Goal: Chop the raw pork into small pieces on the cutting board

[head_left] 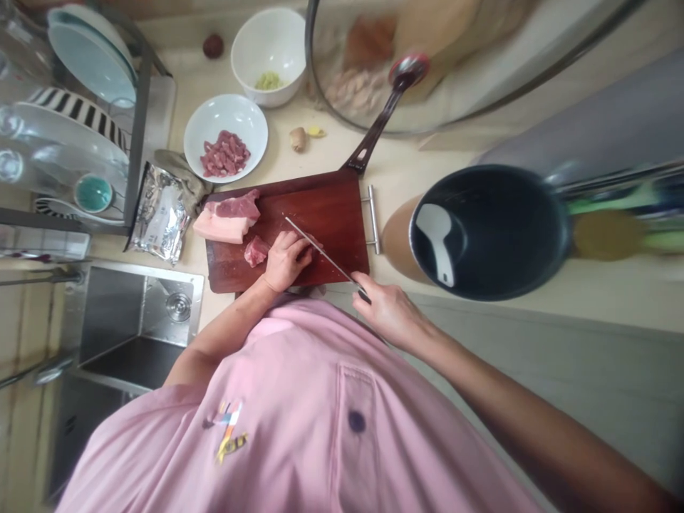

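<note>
The knife (332,259) slants — just beside the left fingers (293,246).

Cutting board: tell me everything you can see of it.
The cutting board is rectangular, reddish-brown and wood-looking, with a metal bar handle on its right end. It lies flat on the counter. A large chunk of meat and a smaller one rest toward its left. The left hand is over its middle, beside the knife.

Knife handle (364,294) mostly hidden by the right hand (394,313); print on foil packet (161,214) unreadable; glass lid (481,78) cropped at top.
</note>
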Demonstrator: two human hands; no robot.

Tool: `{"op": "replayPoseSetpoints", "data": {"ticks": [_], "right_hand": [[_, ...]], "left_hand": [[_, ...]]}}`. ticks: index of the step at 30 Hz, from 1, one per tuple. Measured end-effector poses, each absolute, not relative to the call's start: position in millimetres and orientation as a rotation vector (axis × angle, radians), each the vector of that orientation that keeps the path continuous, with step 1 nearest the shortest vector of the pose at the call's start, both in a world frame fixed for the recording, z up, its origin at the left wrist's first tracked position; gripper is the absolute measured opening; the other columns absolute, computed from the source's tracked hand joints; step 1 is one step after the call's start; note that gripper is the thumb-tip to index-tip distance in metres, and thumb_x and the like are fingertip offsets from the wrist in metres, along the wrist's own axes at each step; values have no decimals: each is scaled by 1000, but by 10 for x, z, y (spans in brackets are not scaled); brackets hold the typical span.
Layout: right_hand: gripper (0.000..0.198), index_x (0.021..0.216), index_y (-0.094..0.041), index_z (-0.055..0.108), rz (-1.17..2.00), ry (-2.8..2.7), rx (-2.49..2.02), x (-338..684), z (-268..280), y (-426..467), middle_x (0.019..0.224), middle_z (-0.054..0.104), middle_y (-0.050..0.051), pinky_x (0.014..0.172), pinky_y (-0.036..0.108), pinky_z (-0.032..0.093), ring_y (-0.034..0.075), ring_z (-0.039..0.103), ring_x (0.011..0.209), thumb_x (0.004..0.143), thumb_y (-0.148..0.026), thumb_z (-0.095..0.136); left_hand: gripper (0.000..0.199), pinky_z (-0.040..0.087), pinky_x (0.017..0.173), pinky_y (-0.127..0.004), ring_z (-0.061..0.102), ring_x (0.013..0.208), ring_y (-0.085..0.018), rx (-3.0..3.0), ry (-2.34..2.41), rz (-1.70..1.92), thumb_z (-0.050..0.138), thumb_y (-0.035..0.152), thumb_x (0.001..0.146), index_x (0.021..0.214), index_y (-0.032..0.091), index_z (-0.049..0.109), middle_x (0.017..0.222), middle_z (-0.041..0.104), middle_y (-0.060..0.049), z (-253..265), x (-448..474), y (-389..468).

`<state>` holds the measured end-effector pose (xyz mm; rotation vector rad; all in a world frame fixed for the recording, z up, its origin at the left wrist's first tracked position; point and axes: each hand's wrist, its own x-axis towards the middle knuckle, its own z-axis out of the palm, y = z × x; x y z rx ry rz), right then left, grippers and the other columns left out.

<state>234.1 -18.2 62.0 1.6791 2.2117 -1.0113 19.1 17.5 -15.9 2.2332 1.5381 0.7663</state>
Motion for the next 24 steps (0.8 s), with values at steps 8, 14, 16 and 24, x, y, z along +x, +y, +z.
{"op": "replayPoseSetpoints", "data": {"ticks": [8,14,16,24], "right_hand": [[36,121,-18,55,-951,2267,1684,2172,549,-73,76,70,8,58,27,34,22,63,65,89,-27,40],[37,121,-18,55,-1011,2195,1700,2320,549,-194,72,68,7,56,27,35,22,62,63,88,-26,41],[36,119,-18,56,-1055,2213,1711,2322,578,-157,75,69,7,58,27,36,21,62,64,88,-27,41],[37,120,-19,56,-1073,2242,1703,2497,781,-265,67,65,4,54,26,33,19,59,58,89,-30,40]], "left_hand": [[17,47,87,-33,56,95,-18,2277,1564,819,55,21,88,102,19,66,101,64,-6,-209,174,178],[15,47,77,-33,54,83,-18,2312,1619,842,54,26,90,86,18,65,85,61,-5,-247,174,172],[13,48,82,-34,55,88,-18,2312,1597,886,53,26,90,92,18,64,91,63,-5,-247,168,163],[16,48,82,-35,57,88,-18,2265,1593,869,54,29,91,89,18,66,89,65,-6,-200,180,160]]}}
